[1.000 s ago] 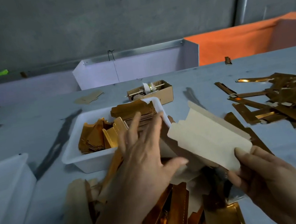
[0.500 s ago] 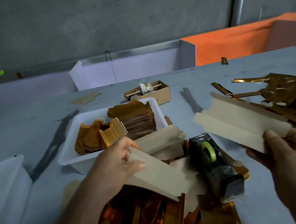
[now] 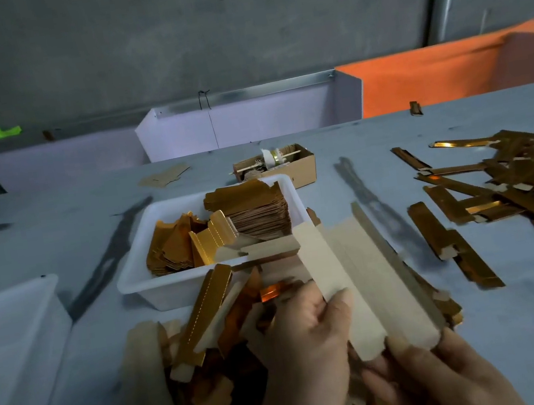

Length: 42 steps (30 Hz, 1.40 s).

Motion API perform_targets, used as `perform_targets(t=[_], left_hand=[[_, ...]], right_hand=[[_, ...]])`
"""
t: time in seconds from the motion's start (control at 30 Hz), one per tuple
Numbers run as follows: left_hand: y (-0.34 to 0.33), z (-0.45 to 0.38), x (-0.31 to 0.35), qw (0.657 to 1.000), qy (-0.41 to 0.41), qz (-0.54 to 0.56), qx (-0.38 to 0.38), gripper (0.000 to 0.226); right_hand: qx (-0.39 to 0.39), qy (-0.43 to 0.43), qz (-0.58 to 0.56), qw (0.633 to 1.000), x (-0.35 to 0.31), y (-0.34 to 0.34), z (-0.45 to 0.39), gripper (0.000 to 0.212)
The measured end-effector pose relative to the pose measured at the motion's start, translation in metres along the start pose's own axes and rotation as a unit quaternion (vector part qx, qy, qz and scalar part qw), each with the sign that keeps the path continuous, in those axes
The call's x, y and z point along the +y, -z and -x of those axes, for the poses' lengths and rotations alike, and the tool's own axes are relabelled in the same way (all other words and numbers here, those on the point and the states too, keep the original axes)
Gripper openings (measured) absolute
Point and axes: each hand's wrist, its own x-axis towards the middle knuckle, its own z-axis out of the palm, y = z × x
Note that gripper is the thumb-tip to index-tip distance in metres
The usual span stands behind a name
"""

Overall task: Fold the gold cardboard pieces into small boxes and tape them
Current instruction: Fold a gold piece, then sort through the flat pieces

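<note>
Above the gold pile (image 3: 217,341), left hand (image 3: 309,341) and right hand (image 3: 433,375) both pinch one cardboard piece (image 3: 360,278).

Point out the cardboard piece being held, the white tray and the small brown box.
cardboard piece (image 3: 356,279): head view, its pale inner face.
white tray (image 3: 138,277): head view, its front left rim.
brown box (image 3: 304,170): head view, its front right wall.
</note>
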Motion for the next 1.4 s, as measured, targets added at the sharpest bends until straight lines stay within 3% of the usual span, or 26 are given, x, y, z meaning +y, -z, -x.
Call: perform_targets(t=[0.13,0.2,0.37,0.5,0.63,0.73,0.97,1.07,1.2,1.3,1.4], left_hand=[[0.009,-0.003,0.000,0.998,0.021,0.010,-0.056,0.020],[0.012,-0.003,0.002,0.996,0.008,-0.033,-0.078,0.023],[0.013,-0.002,0.004,0.994,-0.019,-0.081,-0.075,0.021],[0.012,-0.001,0.005,0.992,-0.033,-0.105,-0.065,0.021],[0.010,-0.001,0.001,0.989,-0.058,-0.126,-0.053,0.024],[0.007,0.001,-0.001,0.989,-0.064,-0.125,-0.052,0.023],[0.008,0.008,0.004,0.994,0.002,-0.084,-0.070,0.012],[0.008,0.010,0.006,0.995,0.066,-0.032,-0.063,0.037],[0.004,0.008,-0.006,0.985,0.111,0.116,-0.066,0.043],[0.000,0.010,-0.009,0.980,0.087,0.141,-0.109,0.017],[-0.004,0.011,-0.014,0.986,0.035,0.133,-0.094,0.030]], right_hand=[[0.008,0.107,0.158,0.982,-0.002,0.014,-0.006,0.011],[0.007,0.113,0.190,0.975,-0.010,0.021,-0.011,0.023],[-0.056,0.041,0.172,0.983,-0.021,0.024,-0.018,0.044],[-0.112,0.009,0.155,0.982,-0.021,0.024,-0.017,0.024],[-0.116,0.013,0.145,0.982,-0.017,0.019,-0.019,0.033],[-0.112,0.032,0.158,0.981,-0.018,0.017,-0.022,0.017],[-0.083,0.055,0.191,0.976,-0.020,0.019,-0.028,0.022],[-0.071,0.051,0.195,0.977,-0.018,0.021,-0.030,0.024],[-0.067,0.051,0.199,0.976,-0.016,0.023,-0.031,0.025],[-0.090,0.044,0.183,0.978,-0.015,0.023,-0.029,0.023],[-0.105,0.042,0.160,0.981,-0.016,0.021,-0.027,0.025]])
